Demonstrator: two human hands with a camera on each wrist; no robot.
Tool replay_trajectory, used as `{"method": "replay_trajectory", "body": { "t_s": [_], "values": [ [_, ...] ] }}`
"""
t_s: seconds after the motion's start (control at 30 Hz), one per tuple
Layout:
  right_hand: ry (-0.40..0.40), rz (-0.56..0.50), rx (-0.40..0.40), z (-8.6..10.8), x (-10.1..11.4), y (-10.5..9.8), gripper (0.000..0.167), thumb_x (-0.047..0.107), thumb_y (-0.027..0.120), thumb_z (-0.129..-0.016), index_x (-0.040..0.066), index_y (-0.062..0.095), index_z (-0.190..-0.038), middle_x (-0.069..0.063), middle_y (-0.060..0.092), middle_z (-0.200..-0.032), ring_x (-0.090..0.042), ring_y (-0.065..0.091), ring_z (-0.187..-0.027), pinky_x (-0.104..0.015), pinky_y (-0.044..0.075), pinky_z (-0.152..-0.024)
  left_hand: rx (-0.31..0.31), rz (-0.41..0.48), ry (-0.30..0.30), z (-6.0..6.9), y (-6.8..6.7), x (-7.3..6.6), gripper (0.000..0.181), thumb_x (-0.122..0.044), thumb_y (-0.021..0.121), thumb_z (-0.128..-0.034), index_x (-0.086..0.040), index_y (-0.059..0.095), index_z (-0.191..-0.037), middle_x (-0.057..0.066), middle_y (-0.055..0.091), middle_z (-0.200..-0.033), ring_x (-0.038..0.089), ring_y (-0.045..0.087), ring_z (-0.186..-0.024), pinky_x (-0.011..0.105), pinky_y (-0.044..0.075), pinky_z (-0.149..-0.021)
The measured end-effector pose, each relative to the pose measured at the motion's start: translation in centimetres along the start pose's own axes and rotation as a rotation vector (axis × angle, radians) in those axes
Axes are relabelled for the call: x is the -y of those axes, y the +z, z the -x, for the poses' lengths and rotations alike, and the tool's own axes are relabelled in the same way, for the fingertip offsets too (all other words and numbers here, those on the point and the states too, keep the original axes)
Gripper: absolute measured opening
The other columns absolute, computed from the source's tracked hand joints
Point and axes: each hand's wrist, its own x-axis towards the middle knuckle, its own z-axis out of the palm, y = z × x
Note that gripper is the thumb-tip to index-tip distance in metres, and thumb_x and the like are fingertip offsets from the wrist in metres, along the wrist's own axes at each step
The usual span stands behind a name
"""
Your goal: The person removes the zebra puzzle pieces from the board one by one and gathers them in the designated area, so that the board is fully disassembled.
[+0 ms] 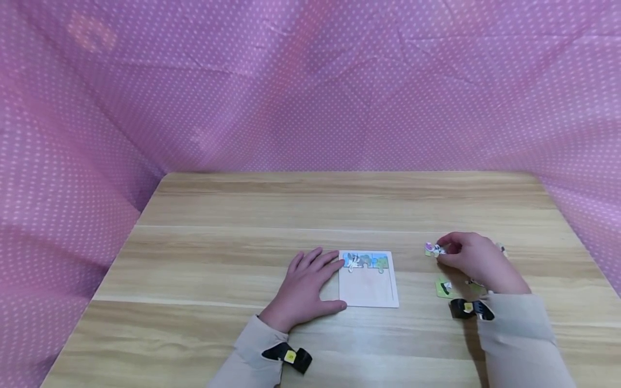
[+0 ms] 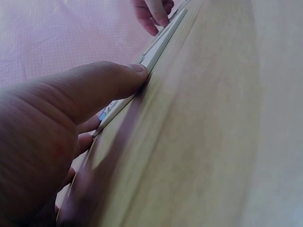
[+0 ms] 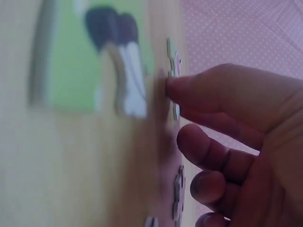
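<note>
My left hand [image 1: 306, 291] rests spread on the wooden table [image 1: 233, 215], its fingertips and thumb touching the left side of a white puzzle board [image 1: 366, 291]. Along the board's top lie joined puzzle pieces [image 1: 366, 261] with a zebra, a grey shape and a green shape on blue. In the left wrist view the thumb [image 2: 120, 78] presses against the board's edge [image 2: 165, 40]. To the right of the board, my right hand [image 1: 477, 261] pinches a puzzle piece [image 1: 432, 249] with a purple patch between thumb and forefinger. The right wrist view shows this piece edge-on, low over or on the table.
Nearer me, below the right hand, lies a green puzzle piece [image 1: 443, 289] with a dark hoof. Other loose pieces [image 1: 502, 249] sit partly hidden behind and under that hand. Pink dotted cloth [image 1: 310, 86] hangs at the table's back and sides.
</note>
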Motion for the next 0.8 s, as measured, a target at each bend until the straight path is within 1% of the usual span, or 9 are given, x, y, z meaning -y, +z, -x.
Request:
{"method": "replay_trajectory", "body": {
  "t_s": [0.07, 0.27, 0.37, 0.47, 0.57, 0.7, 0.8],
  "values": [
    [-0.003, 0.013, -0.009, -0.1, 0.1, 0.1, 0.032, 0.023, 0.072, -0.088, 0.002, 0.070, -0.112, -0.003, 0.066, -0.091, -0.019, 0.058, -0.081, -0.036, 0.047, -0.072, -0.001, -0.002, 0.000, 0.0, 0.1, 0.0, 0.082, -0.062, 0.070, -0.0819, -0.027, 0.046, -0.152, -0.009, 0.033, -0.161, 0.027, 0.021, -0.151, 0.056, 0.010, -0.120],
    [0.006, 0.051, -0.034, -0.3, 0.5, 0.3, 0.034, 0.023, 0.072, -0.087, -0.002, 0.070, -0.110, -0.009, 0.069, -0.094, -0.025, 0.061, -0.085, -0.048, 0.051, -0.078, 0.000, 0.001, 0.000, 0.0, 0.2, 0.1, 0.082, -0.062, 0.070, -0.0821, -0.027, 0.045, -0.152, -0.009, 0.033, -0.161, 0.026, 0.021, -0.151, 0.056, 0.009, -0.120],
    [0.013, 0.054, -0.042, -0.3, 0.7, 0.4, 0.036, 0.025, 0.073, -0.087, -0.003, 0.070, -0.110, -0.010, 0.070, -0.095, -0.026, 0.062, -0.086, -0.050, 0.051, -0.079, -0.001, 0.000, 0.001, 0.0, 0.2, 0.1, 0.082, -0.063, 0.070, -0.0820, -0.027, 0.045, -0.152, -0.009, 0.033, -0.161, 0.026, 0.021, -0.151, 0.056, 0.009, -0.120],
    [0.014, 0.041, -0.042, -0.4, 0.8, 0.6, 0.036, 0.026, 0.074, -0.087, -0.002, 0.071, -0.109, -0.008, 0.069, -0.093, -0.024, 0.062, -0.084, -0.047, 0.052, -0.077, -0.002, -0.001, 0.001, 0.0, 0.2, 0.2, 0.082, -0.063, 0.070, -0.0820, -0.027, 0.046, -0.152, -0.009, 0.033, -0.161, 0.026, 0.021, -0.151, 0.056, 0.009, -0.120],
    [0.002, 0.012, -0.036, -0.3, 1.1, 0.9, 0.034, 0.026, 0.074, -0.087, -0.001, 0.071, -0.108, -0.006, 0.068, -0.091, -0.023, 0.060, -0.082, -0.042, 0.052, -0.074, -0.001, 0.000, -0.001, 0.1, 0.3, 0.2, 0.082, -0.063, 0.070, -0.0819, -0.028, 0.046, -0.152, -0.009, 0.033, -0.161, 0.026, 0.021, -0.151, 0.056, 0.009, -0.120],
    [-0.026, -0.020, -0.029, -0.2, 2.1, 1.2, 0.033, 0.025, 0.074, -0.087, 0.001, 0.070, -0.110, -0.005, 0.067, -0.091, -0.021, 0.058, -0.080, -0.036, 0.051, -0.069, 0.005, -0.001, -0.003, 0.1, 0.2, 0.1, 0.082, -0.063, 0.070, -0.0822, -0.028, 0.045, -0.152, -0.009, 0.032, -0.162, 0.026, 0.020, -0.151, 0.056, 0.008, -0.121],
    [-0.063, -0.034, -0.031, -0.1, 3.1, 1.7, 0.032, 0.025, 0.074, -0.087, 0.003, 0.070, -0.110, -0.003, 0.067, -0.090, -0.018, 0.059, -0.078, -0.033, 0.051, -0.067, 0.007, -0.003, -0.003, 0.0, 0.1, 0.0, 0.082, -0.063, 0.070, -0.0823, -0.027, 0.045, -0.152, -0.009, 0.032, -0.162, 0.027, 0.020, -0.151, 0.056, 0.008, -0.121]
  ]
}}
